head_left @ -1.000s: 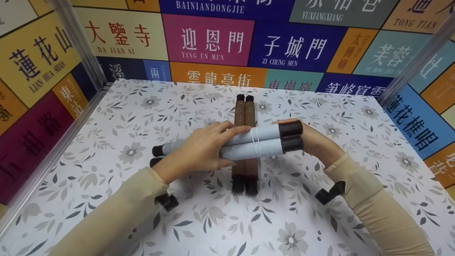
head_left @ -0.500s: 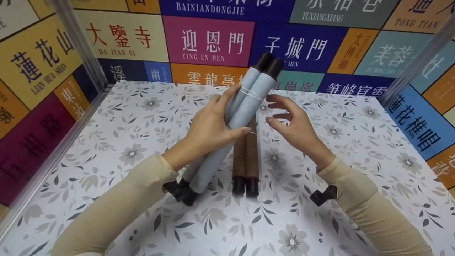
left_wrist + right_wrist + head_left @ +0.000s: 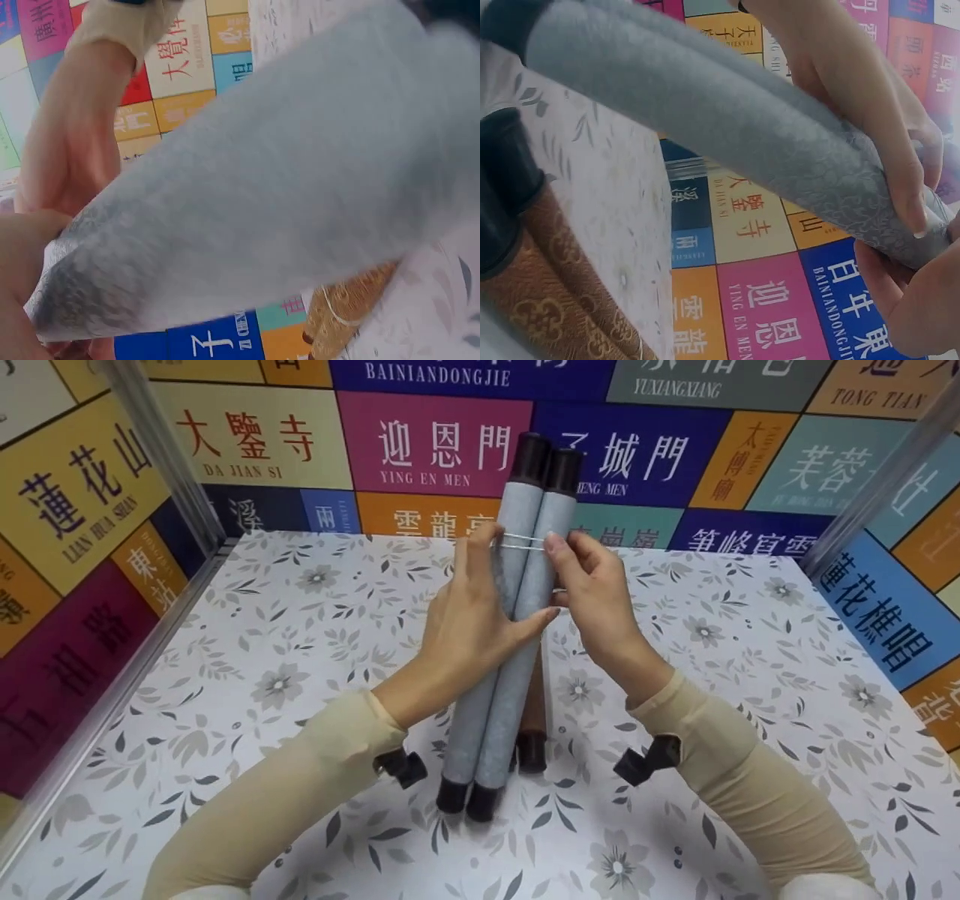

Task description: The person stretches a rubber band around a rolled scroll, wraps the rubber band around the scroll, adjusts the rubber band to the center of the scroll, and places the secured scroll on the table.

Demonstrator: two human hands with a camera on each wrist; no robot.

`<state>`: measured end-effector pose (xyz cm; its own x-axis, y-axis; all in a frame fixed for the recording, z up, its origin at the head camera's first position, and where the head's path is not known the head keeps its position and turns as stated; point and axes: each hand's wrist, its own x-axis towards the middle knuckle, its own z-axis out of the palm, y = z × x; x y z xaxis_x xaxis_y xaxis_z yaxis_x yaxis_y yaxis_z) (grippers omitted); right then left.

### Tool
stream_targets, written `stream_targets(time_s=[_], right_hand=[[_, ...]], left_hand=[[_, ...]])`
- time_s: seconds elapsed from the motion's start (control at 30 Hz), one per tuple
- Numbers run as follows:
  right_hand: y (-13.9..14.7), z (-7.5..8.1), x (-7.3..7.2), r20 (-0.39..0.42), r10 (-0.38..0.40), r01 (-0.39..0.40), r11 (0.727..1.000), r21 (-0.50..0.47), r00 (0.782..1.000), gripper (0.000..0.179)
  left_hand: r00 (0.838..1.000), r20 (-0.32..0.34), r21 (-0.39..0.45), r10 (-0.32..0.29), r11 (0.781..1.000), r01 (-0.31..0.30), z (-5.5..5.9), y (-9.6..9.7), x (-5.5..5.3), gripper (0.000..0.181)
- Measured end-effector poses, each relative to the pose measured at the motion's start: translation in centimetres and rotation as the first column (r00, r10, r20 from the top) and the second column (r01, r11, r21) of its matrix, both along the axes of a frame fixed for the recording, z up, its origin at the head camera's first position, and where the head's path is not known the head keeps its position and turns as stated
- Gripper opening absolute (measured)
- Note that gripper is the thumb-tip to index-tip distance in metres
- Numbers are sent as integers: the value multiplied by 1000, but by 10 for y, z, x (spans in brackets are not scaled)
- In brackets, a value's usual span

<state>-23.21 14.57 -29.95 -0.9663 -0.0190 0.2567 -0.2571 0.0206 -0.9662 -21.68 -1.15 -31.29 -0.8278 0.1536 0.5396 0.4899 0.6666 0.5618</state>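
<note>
A rolled-up blue-grey scroll (image 3: 502, 727) with two parallel rolls and dark end knobs is held up at a slant, its upper end farther away. White string (image 3: 523, 542) binds it near that end. My left hand (image 3: 466, 622) grips the scroll from the left, its thumb lying across the front. My right hand (image 3: 606, 607) pinches the right roll, thumb at the string and other fingers partly hidden behind. Beneath lies a brown patterned scroll (image 3: 535, 697), mostly covered in the head view. Its dark knobs and gold pattern show in the right wrist view.
The tabletop (image 3: 322, 615) has a white cloth with grey flowers and leaves. Behind it and along the sides stand panels (image 3: 442, 442) of coloured blocks with large characters. Clear edge strips (image 3: 169, 465) mark the back corners.
The blue-grey scroll has swung from lying crosswise to pointing away, upper end raised. My right hand let go of its end, then came back to take hold beside the string.
</note>
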Motion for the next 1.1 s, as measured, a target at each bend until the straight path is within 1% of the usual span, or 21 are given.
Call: stream_targets(time_s=[0.07, 0.1, 0.17, 0.2, 0.3, 0.33, 0.43, 0.57, 0.63, 0.7, 0.77, 0.83, 0.9, 0.97, 1.0, 1.03, 1.07, 1.1], right_hand=[[-3, 4, -4, 25, 1, 0, 998, -61, 1000, 25], [-3, 6, -5, 27, 8, -6, 997, -81, 1000, 24], [-1, 7, -3, 28, 20, -17, 995, -102, 999, 24], [-1, 8, -3, 33, 33, -29, 994, -106, 999, 25], [2, 8, -1, 58, 80, -74, 992, -100, 995, 26], [3, 7, 0, 73, 93, -86, 992, -89, 993, 25], [6, 1, 2, 126, 140, -133, 989, -58, 982, 26], [11, -11, 9, 173, 186, -189, 982, 2, 967, 34], [12, -17, 13, 182, 209, -221, 974, 47, 961, 37], [13, -23, 17, 182, 219, -238, 967, 88, 958, 39], [13, -28, 19, 172, 216, -237, 966, 108, 961, 39], [12, -33, 21, 163, 209, -227, 968, 106, 964, 37], [11, -36, 23, 164, 201, -218, 972, 90, 966, 36], [10, -37, 24, 170, 196, -210, 975, 71, 966, 36], [9, -38, 24, 170, 193, -207, 976, 64, 966, 37], [9, -38, 24, 171, 189, -200, 978, 54, 967, 38], [8, -39, 24, 168, 186, -195, 980, 40, 968, 39], [8, -39, 24, 164, 178, -184, 983, 23, 970, 39]], left_hand=[[999, 31, 51, -32, 998, 30, 3, -2, -2, 92], [997, 52, 92, -61, 994, 56, 4, -3, -3, 90], [985, 89, 184, -146, 975, 128, 4, -5, -4, 81], [979, 95, 225, -181, 962, 157, 3, -6, -5, 76], [964, 80, 310, -254, 926, 218, 2, -8, -6, 65], [963, 69, 323, -260, 919, 225, 1, -9, -7, 61], [967, 60, 356, -247, 910, 211, 0, -11, -7, 59], [964, 90, 402, -251, 895, 195, 3, -14, -8, 57], [963, 95, 420, -253, 887, 191, 6, -16, -9, 55], [962, 104, 424, -253, 886, 187, 10, -19, -12, 54], [960, 123, 418, -253, 890, 181, 15, -22, -16, 52], [955, 146, 428, -258, 887, 174, 21, -26, -21, 50], [950, 157, 458, -271, 872, 173, 27, -30, -28, 45], [943, 162, 498, -290, 849, 176, 33, -33, -36, 41], [937, 164, 523, -308, 833, 182, 36, -34, -38, 39], [931, 167, 540, -326, 820, 190, 37, -34, -41, 38], [920, 181, 557, -348, 807, 196, 37, -33, -43, 37], [908, 201, 566, -368, 800, 199, 37, -33, -44, 37]])
